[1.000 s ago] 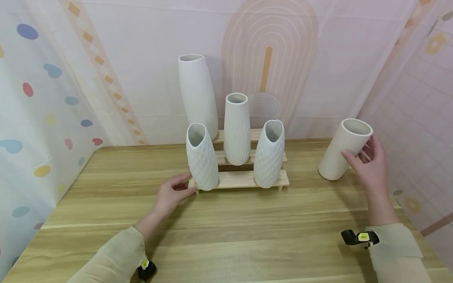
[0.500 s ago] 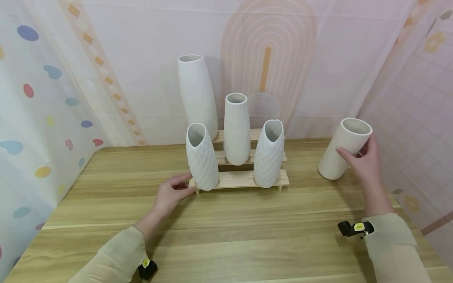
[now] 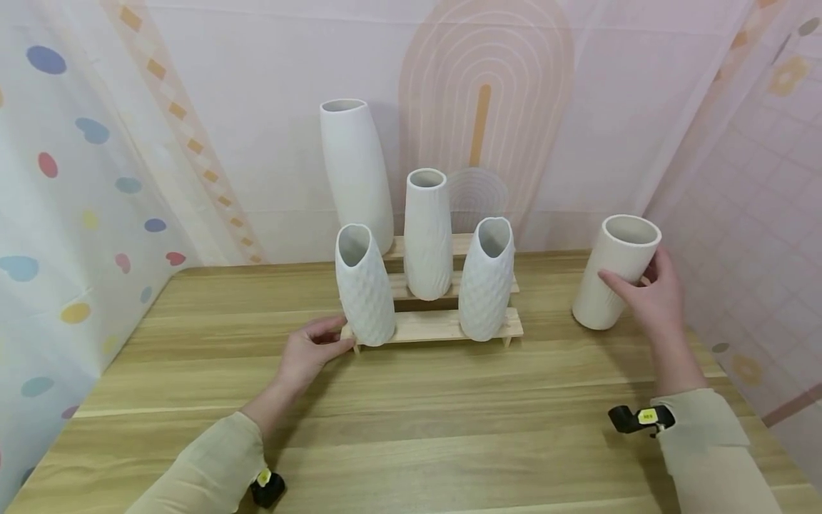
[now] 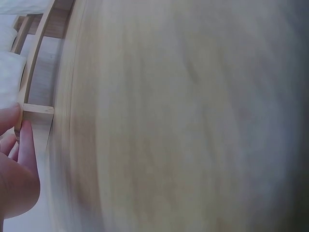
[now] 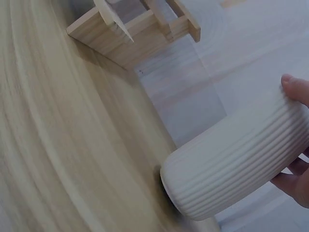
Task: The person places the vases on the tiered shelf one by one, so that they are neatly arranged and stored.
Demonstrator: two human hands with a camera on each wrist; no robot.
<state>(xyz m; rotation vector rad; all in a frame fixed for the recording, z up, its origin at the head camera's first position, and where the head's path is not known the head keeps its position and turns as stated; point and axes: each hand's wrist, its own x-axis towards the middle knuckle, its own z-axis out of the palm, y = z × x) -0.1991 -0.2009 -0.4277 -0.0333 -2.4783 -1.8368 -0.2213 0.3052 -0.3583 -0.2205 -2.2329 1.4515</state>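
Note:
In the head view my right hand (image 3: pixel 660 303) grips a white ribbed cylindrical vase (image 3: pixel 618 255), thumb on the near side and fingers behind. The vase leans slightly, its base close over or on the wooden table (image 3: pixel 449 421). In the right wrist view its ribbed side (image 5: pixel 236 164) shows with a dark shadow by the base. My left hand (image 3: pixel 310 353) pinches the left end of a three-step wooden stand (image 3: pixel 427 326). On its lowest step stand two dimpled white vases, one at left (image 3: pixel 367 303) and one at right (image 3: pixel 484 300).
A slim textured vase (image 3: pixel 429 239) occupies the stand's middle step. Behind it at the left, a tall smooth vase (image 3: pixel 357 171) stands on the top step. A patterned curtain (image 3: pixel 276 143) hangs behind the table's back edge and along both sides.
My right hand has shifted slightly left with the ribbed vase, which now stands more upright. The left hand keeps its place on the stand.

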